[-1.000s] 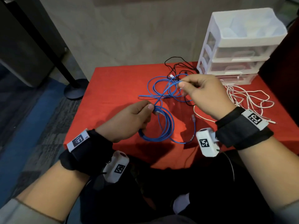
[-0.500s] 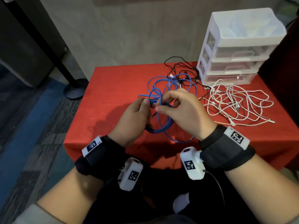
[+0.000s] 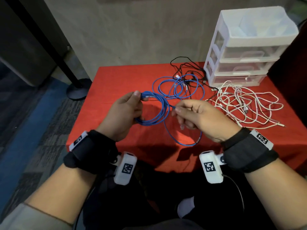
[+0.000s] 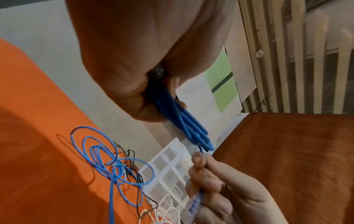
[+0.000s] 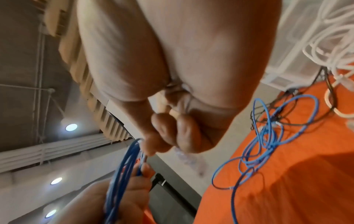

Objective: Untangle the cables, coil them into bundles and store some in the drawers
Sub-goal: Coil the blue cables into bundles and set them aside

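**Two hands on one blue cable, above the table's near edge**

Left hand [image 3: 123,113]: fingers and thumb curled round a coiled blue cable [image 3: 155,112], gripping the bundled loops at their far left side, thumb on top. Coil hangs in the air over the red table [image 3: 116,80], several turns lying together.

Right hand [image 3: 199,117]: thumb and forefinger pinch a single strand of the same cable just right of the coil; other fingers curled loosely under. Below this hand a slack loop of the blue cable sags toward the table's front edge. In the right wrist view a clear plug shows, blurred, just past the fingertips [image 5: 184,136].

On the table beyond the hands: a second blue cable [image 3: 179,87] in loose, overlapping rings, crossing a thin black cable [image 3: 187,67] at the far edge. To the right, a tangle of white cables [image 3: 245,103] spread loosely, well apart from the held coil.

Far right corner: white drawer unit [image 3: 245,52], three clear drawers, all pushed in; open tray on top. Black and white cables lie just beside its base.
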`<move>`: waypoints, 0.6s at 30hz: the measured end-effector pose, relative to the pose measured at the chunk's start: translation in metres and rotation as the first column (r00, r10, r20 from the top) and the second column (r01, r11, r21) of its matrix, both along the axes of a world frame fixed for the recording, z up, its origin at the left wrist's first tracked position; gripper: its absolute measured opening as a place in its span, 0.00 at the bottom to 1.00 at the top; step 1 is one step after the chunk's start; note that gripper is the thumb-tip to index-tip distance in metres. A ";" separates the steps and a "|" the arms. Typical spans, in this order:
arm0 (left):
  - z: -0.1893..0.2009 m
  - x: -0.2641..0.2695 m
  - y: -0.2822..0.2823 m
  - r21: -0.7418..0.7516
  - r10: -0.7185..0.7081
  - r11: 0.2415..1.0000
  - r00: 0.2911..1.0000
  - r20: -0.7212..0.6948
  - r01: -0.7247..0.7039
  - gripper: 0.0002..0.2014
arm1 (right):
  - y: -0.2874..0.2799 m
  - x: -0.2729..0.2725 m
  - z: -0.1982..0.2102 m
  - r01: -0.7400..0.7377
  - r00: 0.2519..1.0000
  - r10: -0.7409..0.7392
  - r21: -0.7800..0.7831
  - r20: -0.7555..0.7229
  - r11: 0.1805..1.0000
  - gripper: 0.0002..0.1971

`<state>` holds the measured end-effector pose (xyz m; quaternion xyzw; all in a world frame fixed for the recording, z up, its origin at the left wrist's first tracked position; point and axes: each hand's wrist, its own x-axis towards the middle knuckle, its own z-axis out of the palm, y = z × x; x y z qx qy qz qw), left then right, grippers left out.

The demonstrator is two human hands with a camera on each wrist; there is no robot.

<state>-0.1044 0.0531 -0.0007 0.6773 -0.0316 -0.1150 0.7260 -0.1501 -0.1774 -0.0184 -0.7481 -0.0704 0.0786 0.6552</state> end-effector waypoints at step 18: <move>-0.039 -0.012 -0.040 0.146 0.306 0.909 0.862 0.405 -0.391 0.16 | 0.033 -0.003 -0.011 0.282 0.951 -0.189 0.429 -0.246 0.858 0.06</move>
